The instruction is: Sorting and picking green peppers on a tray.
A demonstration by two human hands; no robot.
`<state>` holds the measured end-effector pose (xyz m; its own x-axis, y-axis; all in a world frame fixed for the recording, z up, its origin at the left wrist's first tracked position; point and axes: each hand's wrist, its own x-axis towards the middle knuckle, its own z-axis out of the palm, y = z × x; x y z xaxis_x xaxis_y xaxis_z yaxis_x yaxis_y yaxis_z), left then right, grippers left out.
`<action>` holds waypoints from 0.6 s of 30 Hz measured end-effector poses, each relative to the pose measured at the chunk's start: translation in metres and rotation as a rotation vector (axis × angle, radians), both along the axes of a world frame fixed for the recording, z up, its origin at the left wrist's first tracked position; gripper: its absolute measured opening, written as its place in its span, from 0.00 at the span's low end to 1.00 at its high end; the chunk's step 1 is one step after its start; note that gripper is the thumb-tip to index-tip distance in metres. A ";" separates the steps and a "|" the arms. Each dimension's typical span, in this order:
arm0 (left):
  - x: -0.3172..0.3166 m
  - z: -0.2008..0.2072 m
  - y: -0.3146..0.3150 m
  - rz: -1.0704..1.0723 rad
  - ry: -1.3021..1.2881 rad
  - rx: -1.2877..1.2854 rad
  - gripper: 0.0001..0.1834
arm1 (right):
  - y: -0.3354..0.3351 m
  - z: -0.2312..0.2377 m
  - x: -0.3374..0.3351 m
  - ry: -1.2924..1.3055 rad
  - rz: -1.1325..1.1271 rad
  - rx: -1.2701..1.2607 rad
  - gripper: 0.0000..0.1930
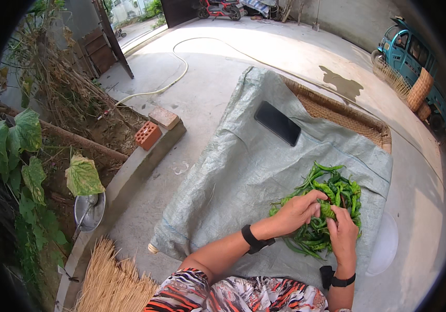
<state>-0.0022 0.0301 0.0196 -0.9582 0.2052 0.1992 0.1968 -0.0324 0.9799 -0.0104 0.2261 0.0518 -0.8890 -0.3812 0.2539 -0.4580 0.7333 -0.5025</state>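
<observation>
A pile of long green chili peppers [314, 243] lies on a grey-green woven plastic sheet [223, 182]. Over the pile, both my hands meet at one green pepper [327, 209]. My left hand [297, 212] comes in from the left with its thumb and fingers closed at the pepper's upper end. From the near side, my right hand [343, 233] has its fingers and thumb closed round the other end. The tips of some fingers are partly hidden by the pepper. Each wrist wears a black band.
A black phone [277, 122] rests on the sheet, which covers a wicker tray [332, 110]. To the left run a low concrete curb [145, 169] with bricks, a metal bowl [90, 212] and a straw bundle [113, 281]. A hose [185, 67] crosses the ground beyond; a blue vehicle [410, 49] stands far right.
</observation>
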 end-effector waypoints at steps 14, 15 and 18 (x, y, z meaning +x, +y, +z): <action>-0.004 -0.008 0.004 0.046 0.178 -0.262 0.10 | 0.130 0.015 -0.011 0.228 -0.654 -0.050 0.16; -0.003 -0.006 0.003 0.025 0.152 -0.285 0.10 | 0.140 0.013 -0.010 0.269 -0.723 -0.065 0.17; -0.006 -0.005 -0.002 -0.009 0.091 -0.308 0.10 | 0.137 0.004 -0.010 0.196 -0.699 -0.080 0.18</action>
